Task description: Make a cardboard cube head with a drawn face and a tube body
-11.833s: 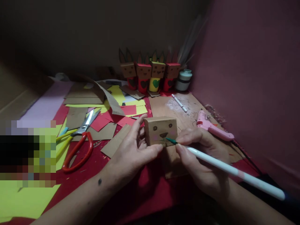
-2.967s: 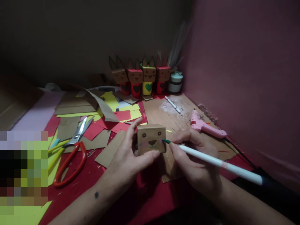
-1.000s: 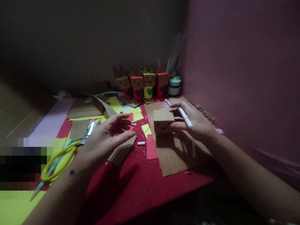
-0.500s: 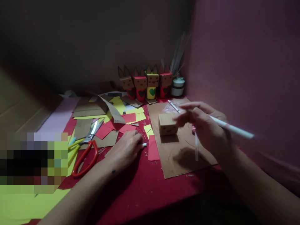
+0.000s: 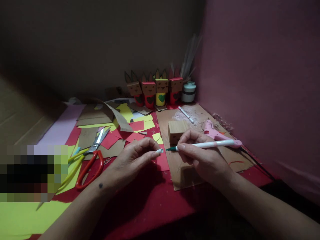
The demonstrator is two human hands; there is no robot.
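Note:
Between thumb and fingers, my left hand (image 5: 140,155) pinches a small white marker cap (image 5: 160,151), its hollow end facing right. My right hand (image 5: 200,150) grips a white felt-tip marker (image 5: 212,144) whose bare dark green tip points left, a short gap from the cap. Just behind the right hand sits a wooden block (image 5: 176,130) with a small face, partly covered by the fingers. It rests on a brown board (image 5: 163,118). A pink glue gun (image 5: 211,128) lies on the board, partly behind the marker.
Red-handled scissors (image 5: 91,170) lie left among paper and cardboard scraps. Several block-headed figures (image 5: 161,88) stand at the back beside a pale jar (image 5: 188,91). Another white marker (image 5: 185,114) lies on the board. A black cord (image 5: 260,165) runs off the right side.
My right hand has come down and left with the marker, its green tip now in sight near the cap. My left hand has raised the cap slightly and turned it. The glue gun is uncovered.

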